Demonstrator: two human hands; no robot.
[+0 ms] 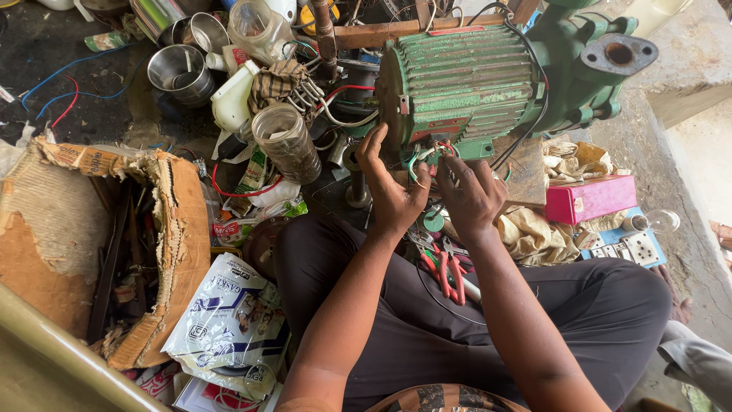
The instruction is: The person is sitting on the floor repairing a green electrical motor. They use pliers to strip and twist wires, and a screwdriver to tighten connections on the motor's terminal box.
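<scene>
Head view looks down on one green ribbed electric motor (465, 84) with a green pump housing at its right end, lying on the cluttered floor in front of a seated person's crossed legs. Both hands work at the motor's near face, where a small bunch of wires (427, 155), green, white and red, comes out. The left hand (393, 191) is raised with its fingers spread and curled loosely, fingertips against the motor's end and the wires; its grip is partly open, and whether it pinches a wire I cannot tell. The right hand (470, 194) sits just beside it, knuckles up, fingers bent toward the same wires; its grip is hidden under the fingers. Both forearms reach forward from the lap. One pair of red-handled pliers (450, 275) lies on the lap below the hands. Two steel cups (181, 74) stand at upper left, one clear jar (287, 143) near them, one pink box (591, 198) to the right, one torn cardboard box (114, 244) on the left.
</scene>
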